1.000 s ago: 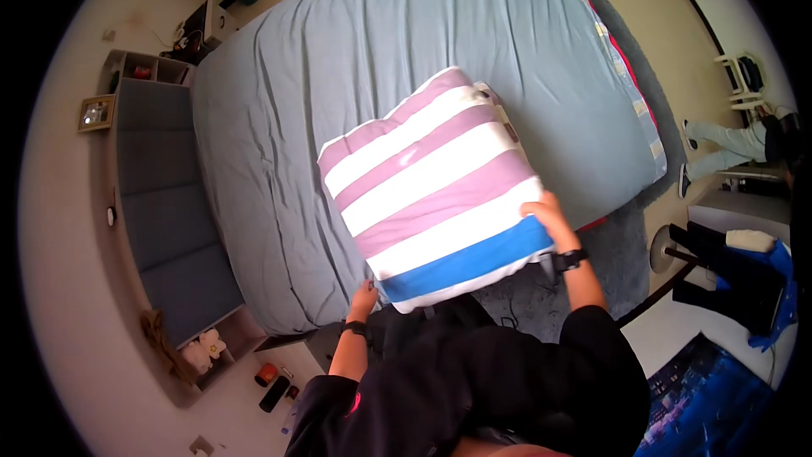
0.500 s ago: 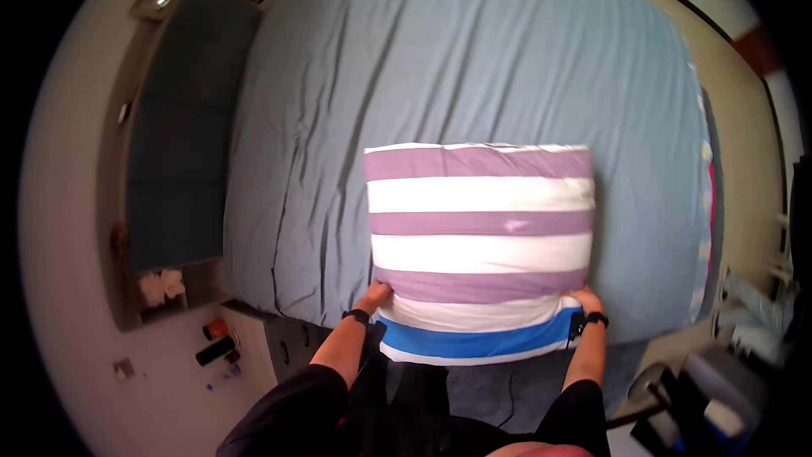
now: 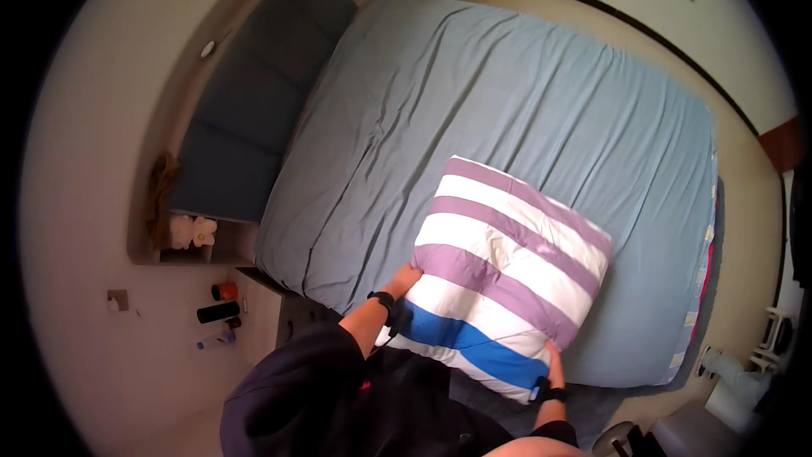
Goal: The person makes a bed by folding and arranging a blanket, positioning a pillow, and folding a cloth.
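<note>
A puffy folded quilt (image 3: 507,245) with purple, white and blue stripes rests on the near side of the bed (image 3: 457,101), its blue-striped end hanging toward me over the edge. My left hand (image 3: 405,278) is closed on the quilt's left side, just above the blue band. On the opposite side, my right hand (image 3: 553,362) grips the lower right edge near the blue stripe. Fingers of both hands are partly hidden by the fabric. A dark band is around each wrist.
A dark padded headboard (image 3: 245,93) stands at the left, with a shelf niche holding flower-shaped plush items (image 3: 193,232). Beside the bed, a nightstand (image 3: 266,313) carries several small items, including a black cylinder (image 3: 218,312). A grey seat-like object (image 3: 702,432) is at lower right.
My view has turned, so the bed appears rotated clockwise. The quilt now lies slanted and looks more rumpled, its right side nearer me. Both hands keep hold of its sides.
</note>
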Action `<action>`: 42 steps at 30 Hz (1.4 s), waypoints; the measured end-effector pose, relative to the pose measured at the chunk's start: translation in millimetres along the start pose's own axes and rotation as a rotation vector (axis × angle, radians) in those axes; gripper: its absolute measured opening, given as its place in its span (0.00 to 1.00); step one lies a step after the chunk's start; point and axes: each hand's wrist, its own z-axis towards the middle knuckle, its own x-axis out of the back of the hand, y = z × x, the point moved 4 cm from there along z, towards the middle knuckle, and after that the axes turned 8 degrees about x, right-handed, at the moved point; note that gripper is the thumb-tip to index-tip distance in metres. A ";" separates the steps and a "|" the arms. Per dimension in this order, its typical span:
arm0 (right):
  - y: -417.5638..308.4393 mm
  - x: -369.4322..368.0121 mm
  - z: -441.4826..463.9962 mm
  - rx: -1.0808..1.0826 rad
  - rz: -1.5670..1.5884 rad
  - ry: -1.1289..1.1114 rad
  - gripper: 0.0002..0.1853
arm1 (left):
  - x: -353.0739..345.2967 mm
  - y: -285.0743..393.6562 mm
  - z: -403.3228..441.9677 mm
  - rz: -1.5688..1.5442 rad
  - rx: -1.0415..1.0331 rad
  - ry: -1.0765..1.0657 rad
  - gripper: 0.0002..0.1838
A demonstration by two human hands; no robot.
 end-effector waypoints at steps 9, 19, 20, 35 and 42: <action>-34.5 -143.4 -141.9 0.018 0.225 0.031 0.22 | 114.6 75.1 -100.6 0.190 -0.152 0.255 0.21; -168.6 -168.6 -265.2 0.132 0.045 -0.082 0.23 | 189.1 139.4 -313.2 0.027 -0.441 0.528 0.20; -163.2 -172.5 -242.6 0.107 -0.007 -0.134 0.24 | 190.0 117.5 -287.8 0.136 -0.387 0.589 0.22; -59.1 -155.3 -195.8 -0.073 -1.473 -0.663 0.17 | 357.3 207.8 -453.6 0.779 -0.376 1.765 0.23; -34.7 -169.7 -195.5 0.238 -1.133 -0.418 0.16 | 413.1 262.9 -370.1 0.749 -0.593 1.613 0.21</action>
